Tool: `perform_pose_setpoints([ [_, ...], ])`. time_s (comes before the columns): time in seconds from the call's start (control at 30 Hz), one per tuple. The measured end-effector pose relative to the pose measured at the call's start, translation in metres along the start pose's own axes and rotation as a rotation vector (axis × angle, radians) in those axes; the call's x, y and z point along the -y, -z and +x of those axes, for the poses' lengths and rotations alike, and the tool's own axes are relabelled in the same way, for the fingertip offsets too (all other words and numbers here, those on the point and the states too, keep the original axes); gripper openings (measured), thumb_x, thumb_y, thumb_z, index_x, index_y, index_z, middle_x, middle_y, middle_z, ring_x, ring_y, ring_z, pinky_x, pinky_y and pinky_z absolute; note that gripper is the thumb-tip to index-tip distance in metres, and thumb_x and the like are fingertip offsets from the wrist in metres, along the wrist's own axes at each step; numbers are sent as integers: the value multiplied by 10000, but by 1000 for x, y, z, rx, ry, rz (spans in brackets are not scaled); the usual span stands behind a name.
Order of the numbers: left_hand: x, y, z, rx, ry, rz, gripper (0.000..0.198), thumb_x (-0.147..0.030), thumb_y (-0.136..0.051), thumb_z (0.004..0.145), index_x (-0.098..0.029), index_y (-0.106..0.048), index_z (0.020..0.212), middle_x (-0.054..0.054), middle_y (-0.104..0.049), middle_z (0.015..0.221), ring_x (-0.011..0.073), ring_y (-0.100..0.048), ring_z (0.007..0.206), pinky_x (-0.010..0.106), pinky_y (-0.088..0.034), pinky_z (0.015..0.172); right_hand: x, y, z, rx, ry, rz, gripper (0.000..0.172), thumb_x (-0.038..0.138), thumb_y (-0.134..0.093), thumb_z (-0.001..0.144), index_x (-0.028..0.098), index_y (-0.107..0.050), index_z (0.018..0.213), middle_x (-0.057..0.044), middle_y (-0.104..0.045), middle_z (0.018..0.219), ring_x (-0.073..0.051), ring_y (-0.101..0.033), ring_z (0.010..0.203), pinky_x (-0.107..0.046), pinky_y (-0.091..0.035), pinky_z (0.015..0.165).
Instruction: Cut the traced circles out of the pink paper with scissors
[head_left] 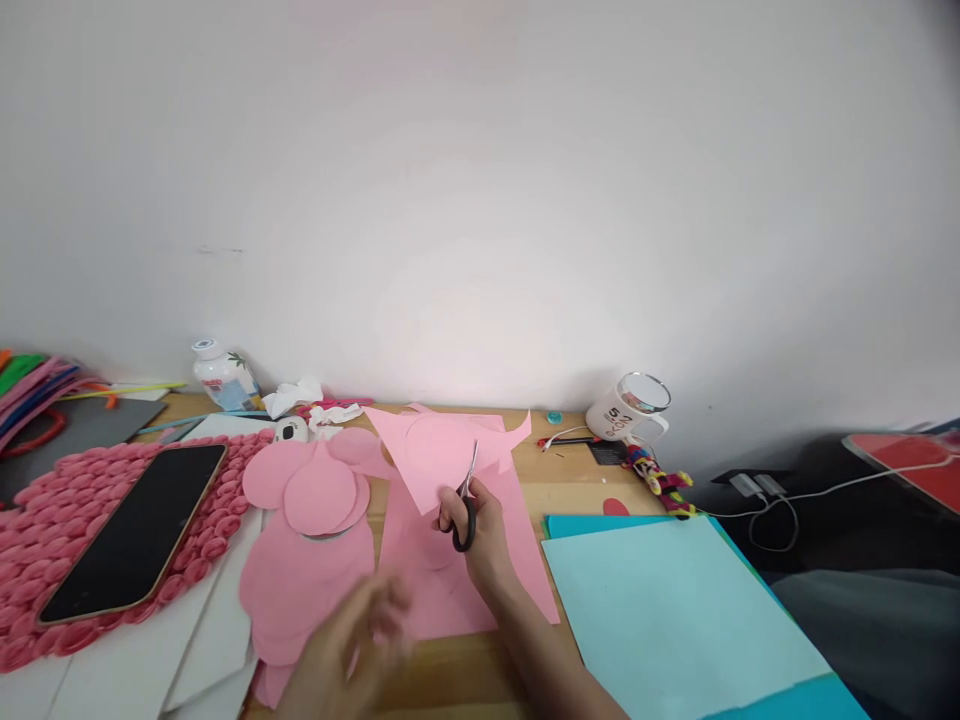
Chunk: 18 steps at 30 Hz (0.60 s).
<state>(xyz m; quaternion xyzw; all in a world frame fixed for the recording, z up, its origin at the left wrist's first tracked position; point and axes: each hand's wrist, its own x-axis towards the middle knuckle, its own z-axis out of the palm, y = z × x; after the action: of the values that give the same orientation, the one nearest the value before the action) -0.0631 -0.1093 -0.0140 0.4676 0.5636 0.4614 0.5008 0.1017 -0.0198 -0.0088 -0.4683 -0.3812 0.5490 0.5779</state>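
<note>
My right grip [480,522] is wrapped around the scissors [471,518], thumb at the edge of the cut pink piece [431,455] just beyond. My left grip [366,632], blurred, hangs loosely spread. Beneath, a pink sheet [454,600] covers the bench [442,685].

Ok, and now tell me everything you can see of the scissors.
The scissors are a small pair with slim, silvery blades that look like metal and black, rounded handles, probably plastic. The right hand holds them by the handles, its fingers partly hiding these. The blades point up and slightly right in the picture, toward the wall, in front of a cut piece of pink paper. Whether the blades touch the paper, or are fully closed, I can't tell.
</note>
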Motion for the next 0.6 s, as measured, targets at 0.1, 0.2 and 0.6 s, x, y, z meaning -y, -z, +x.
perform_pose_setpoints([
  [0.1, -31, -23, 44, -5, 45, -231, 342, -343, -714, 680, -200, -646, 983, 51, -680, 958, 236, -572, 1043, 326, -448, 893, 6, -5, -5, -12, 38, -23, 290, 391, -646, 747, 183, -462, 665, 55, -484, 516, -107, -504, 496, -227, -372, 488],
  [0.2, -57, -44, 75, 88, 31, -426, 326, -384, -699, 683, -162, -654, 917, 67, -686, 873, 226, -613, 909, 330, -490, 785, 9, -10, -8, -15, 39, -39, 335, 426, -675, 706, 191, -440, 662, 65, -468, 506, -106, -489, 477, -229, -367, 477],
  [0.6, -76, -61, 118, 56, -84, -227, 356, -284, -756, 590, -124, -682, 898, 111, -717, 944, 288, -644, 925, 374, -525, 778, 24, 12, 9, 196, 41, -3, 410, 393, -763, 634, 182, -523, 891, 44, -500, 641, -109, -428, 571, -226, -343, 523],
])
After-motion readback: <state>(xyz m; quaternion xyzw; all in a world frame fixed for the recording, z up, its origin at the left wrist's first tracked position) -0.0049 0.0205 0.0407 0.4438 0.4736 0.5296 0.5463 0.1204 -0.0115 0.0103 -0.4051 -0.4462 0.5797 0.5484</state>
